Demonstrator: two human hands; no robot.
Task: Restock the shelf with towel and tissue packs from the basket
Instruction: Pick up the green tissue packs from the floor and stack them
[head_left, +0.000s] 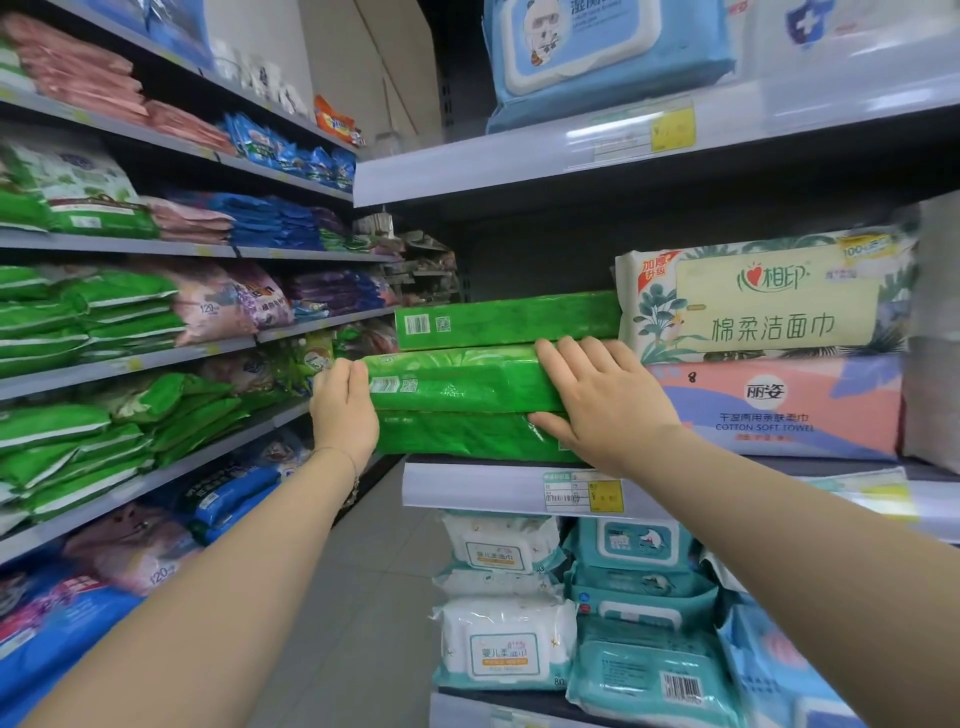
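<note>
Three green tissue packs lie stacked at the left end of the middle shelf (478, 488). The middle green pack (457, 382) sticks out a little past the top green pack (509, 319) and the bottom green pack (457, 436). My left hand (344, 408) presses against the left end of the middle pack. My right hand (597, 400) grips its right front part, fingers over the top and thumb underneath. The basket is out of view.
Right of the stack lie a cream cotton towel pack (769, 296) and a pink cotton towel pack (774, 405) under it. Blue wipes (608, 52) sit on the shelf above, white and teal wipes (509, 644) below. A long shelving run (130, 358) of green, pink and blue packs lines the left aisle.
</note>
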